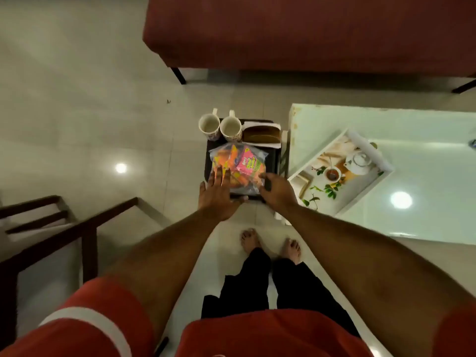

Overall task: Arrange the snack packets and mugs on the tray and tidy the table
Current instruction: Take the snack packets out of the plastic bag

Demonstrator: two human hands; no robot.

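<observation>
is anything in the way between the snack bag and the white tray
Nothing visible blocks it. Both hands, left hand and right hand, are on the snack bag, and the white tray on the glass table holds no objects.

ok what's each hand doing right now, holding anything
left hand: open, fingers spread flat on the clear bag of snack packets.
right hand: at the bag's right edge; cannot tell if it grips.

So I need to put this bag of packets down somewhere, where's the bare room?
The small dark table is crowded: two mugs and a brown holder fill its far edge, the snack bag the rest. The white tray is bare. The glass table is bare beyond the tray.
</observation>
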